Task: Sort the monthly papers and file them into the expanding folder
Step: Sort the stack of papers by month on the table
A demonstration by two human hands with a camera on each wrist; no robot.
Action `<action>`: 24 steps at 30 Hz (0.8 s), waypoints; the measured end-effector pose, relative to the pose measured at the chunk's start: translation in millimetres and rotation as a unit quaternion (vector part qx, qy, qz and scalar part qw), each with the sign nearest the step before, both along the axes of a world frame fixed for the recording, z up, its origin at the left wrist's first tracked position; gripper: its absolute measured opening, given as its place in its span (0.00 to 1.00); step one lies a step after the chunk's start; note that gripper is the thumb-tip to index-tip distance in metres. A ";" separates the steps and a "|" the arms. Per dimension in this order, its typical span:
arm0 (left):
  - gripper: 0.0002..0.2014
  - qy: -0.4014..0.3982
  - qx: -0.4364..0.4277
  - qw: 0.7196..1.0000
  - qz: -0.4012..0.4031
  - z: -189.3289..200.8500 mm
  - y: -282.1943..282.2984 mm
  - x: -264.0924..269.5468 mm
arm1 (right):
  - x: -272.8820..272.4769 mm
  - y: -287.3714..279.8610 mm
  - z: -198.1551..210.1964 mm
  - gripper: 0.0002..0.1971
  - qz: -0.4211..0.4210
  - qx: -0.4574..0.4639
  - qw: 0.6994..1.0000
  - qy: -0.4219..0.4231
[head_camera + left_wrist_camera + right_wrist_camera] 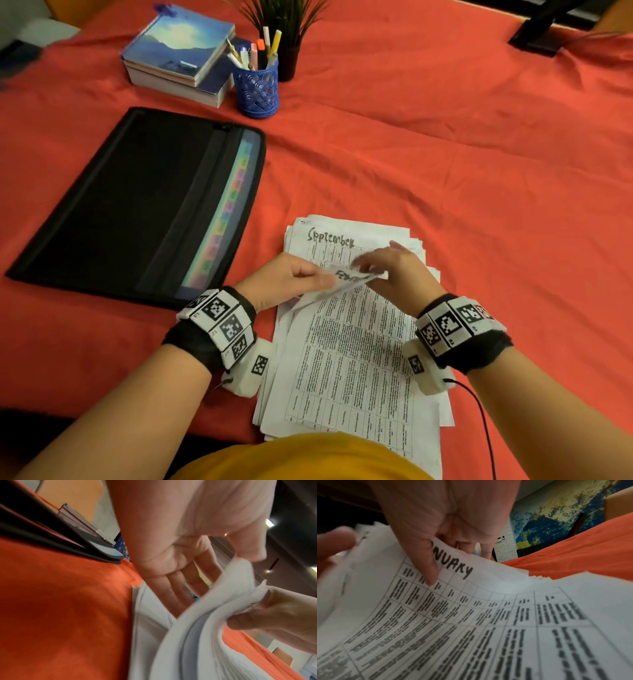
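Books [178, 51], pen cup [256, 89], plant [286, 31]

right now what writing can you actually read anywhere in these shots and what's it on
"September": handwritten at the top of a sheet lying in the paper pile.
"NUARY": handwritten on the lifted sheet; the right hand covers its first letters.
Printed tables on the sheets: blurred, unreadable.
Coloured tabs in the expanding folder: too small.
Book covers: nothing legible.

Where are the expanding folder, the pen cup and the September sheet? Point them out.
expanding folder [113, 202]: head view, on its black cover.
pen cup [256, 91]: head view, on its blue mesh wall.
September sheet [330, 238]: head view, on its handwritten heading.
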State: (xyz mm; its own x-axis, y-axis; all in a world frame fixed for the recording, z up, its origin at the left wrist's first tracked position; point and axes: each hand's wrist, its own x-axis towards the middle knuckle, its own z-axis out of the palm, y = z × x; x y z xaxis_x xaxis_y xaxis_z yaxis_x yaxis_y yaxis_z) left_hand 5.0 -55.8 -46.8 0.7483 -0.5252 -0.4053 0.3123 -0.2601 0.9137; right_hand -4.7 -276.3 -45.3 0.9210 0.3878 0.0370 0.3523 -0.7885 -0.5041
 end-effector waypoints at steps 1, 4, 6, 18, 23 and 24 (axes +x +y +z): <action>0.19 -0.005 0.009 1.000 0.028 0.6 0.4 1.5 | -1.0 -1.1 -0.4 0.10 0.018 -0.001 1.000 -0.011; 0.15 -0.120 0.139 0.968 0.171 -9.3 2.5 10.8 | -4.5 -4.0 0.7 0.09 0.034 0.014 0.999 -0.010; 0.17 -0.166 0.237 0.940 0.179 -17.5 4.0 15.1 | -6.1 -5.4 0.5 0.12 0.030 0.015 0.999 0.001; 0.22 -0.126 0.288 0.936 0.159 -21.5 -5.4 12.5 | -11.2 -3.4 3.8 0.12 0.006 0.006 1.000 0.025; 0.21 -0.156 0.371 0.910 0.102 -15.7 -12.1 17.8 | -12.0 -3.2 6.3 0.12 0.008 0.002 1.000 0.026; 0.20 -0.168 0.382 0.904 0.091 -14.4 -13.6 18.3 | -12.6 -3.1 7.1 0.12 0.009 0.003 1.000 0.027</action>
State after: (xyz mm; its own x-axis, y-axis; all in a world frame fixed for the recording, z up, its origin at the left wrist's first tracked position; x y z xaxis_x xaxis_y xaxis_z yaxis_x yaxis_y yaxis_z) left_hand 23.3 -69.3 -61.1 0.9424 -0.0435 -0.3316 0.1517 -0.8281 0.5396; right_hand -17.3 -279.4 -38.2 0.9149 0.4036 -0.0102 0.3380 -0.7795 -0.5274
